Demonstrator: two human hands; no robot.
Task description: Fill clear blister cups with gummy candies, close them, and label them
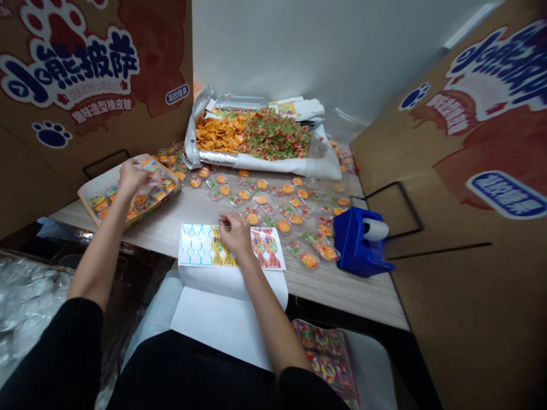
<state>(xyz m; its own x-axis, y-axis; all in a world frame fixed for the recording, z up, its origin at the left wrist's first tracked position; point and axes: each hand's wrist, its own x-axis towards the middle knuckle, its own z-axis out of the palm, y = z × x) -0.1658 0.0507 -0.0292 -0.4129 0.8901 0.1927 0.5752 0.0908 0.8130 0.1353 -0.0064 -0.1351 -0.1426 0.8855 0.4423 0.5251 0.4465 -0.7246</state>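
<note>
My left hand point(132, 177) reaches into a shallow cardboard box point(96, 213) at the left of the table. Its fingers are closed on a clear candy pack point(150, 176), partly hidden by the hand. Rows of labelled candy packs point(160, 192) lie in that box. My right hand point(236, 233) rests on a sticker sheet point(270, 250) at the table's front edge, thumb and fingers pinched near its upper edge. Yellow and red bear stickers stay on the sheet, while its left part shows bare backing with blue outlines. White backing paper point(217, 319) hangs over my lap.
Loose clear candy packs point(282, 226) cover the table's middle. Behind them stands a lined tray point(273, 164) of orange and red-green gummies. A blue tape dispenser point(356, 242) is at the right. Large printed cartons point(158, 125) flank the table. A bag of clear plastic shells point(29, 307) sits lower left.
</note>
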